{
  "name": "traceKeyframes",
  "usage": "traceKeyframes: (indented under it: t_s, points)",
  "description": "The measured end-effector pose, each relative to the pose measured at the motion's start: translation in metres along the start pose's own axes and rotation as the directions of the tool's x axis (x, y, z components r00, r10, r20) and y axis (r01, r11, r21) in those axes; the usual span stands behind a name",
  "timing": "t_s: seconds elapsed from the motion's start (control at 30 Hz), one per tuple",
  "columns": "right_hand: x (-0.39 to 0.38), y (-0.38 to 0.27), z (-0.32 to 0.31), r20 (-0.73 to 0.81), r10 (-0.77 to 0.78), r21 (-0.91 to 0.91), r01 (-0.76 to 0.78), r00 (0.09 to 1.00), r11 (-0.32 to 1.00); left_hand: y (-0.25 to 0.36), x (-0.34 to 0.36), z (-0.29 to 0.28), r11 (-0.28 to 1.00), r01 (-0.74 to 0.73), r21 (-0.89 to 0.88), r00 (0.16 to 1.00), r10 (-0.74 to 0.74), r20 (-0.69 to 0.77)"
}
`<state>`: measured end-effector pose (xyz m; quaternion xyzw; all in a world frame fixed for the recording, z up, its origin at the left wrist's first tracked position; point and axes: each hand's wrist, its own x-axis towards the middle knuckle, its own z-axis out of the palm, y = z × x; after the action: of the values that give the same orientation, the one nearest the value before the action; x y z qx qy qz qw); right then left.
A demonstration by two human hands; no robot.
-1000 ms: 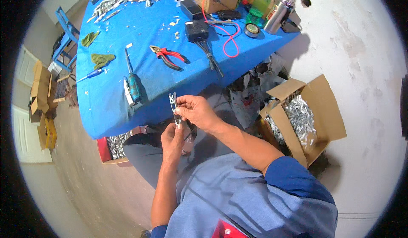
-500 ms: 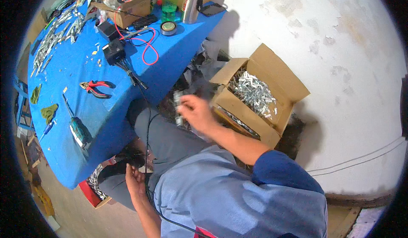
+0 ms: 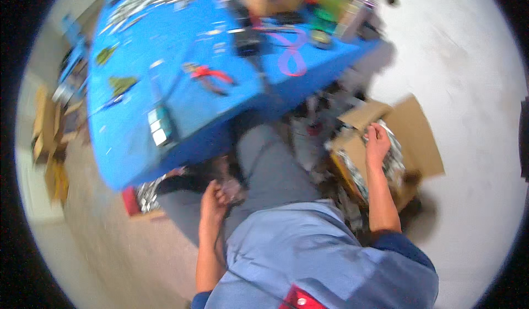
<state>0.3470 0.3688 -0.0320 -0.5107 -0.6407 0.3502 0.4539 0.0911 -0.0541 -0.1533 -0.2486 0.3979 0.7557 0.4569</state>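
My right hand is over the cardboard box of small silver metal pieces at the right, its fingers curled; blur hides whether anything is in them. My left hand is low over my lap near the dark cable, loosely closed, with any held object indistinct. The blue-covered table carries red-handled pliers, a teal tool with white parts, and a blue screwdriver.
Silver strips, a black adapter with cords, a green bottle and steel flask stand or lie farther back. Another box of metal pieces is below the table's left edge. A white wall fills the right.
My right hand has moved right from before my lap, where it held a silver clamp-like piece, to the box. My left hand let go of that piece and lowered. The view has swung and blurred.
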Motion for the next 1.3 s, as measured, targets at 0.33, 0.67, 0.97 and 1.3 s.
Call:
traceKeyframes:
  t_s: [0.33, 0.67, 0.97, 1.3]
  points:
    - [-0.233, -0.26, 0.278, 0.44, -0.898, 0.785, 0.49, -0.008, 0.38, 0.007, -0.022, 0.001, 0.989, -0.111, -0.098, 0.994, 0.111, -0.007]
    - [-0.16, -0.238, 0.337, 0.588, -0.804, 0.45, 0.862, -0.089, 0.234, 0.01, -0.032, -0.005, 0.975, -0.133, -0.18, 0.991, 0.136, 0.004]
    - [-0.22, -0.253, 0.339, 0.656, -0.752, 0.425, 0.793, 0.063, 0.437, 0.005, -0.002, -0.003, 0.991, -0.133, 0.022, 0.985, 0.135, -0.108]
    - [-0.223, -0.26, 0.357, 0.929, -0.365, 0.317, 0.387, 0.056, 0.866, 0.01, -0.033, -0.001, 0.965, -0.199, -0.173, 0.98, 0.195, -0.039]
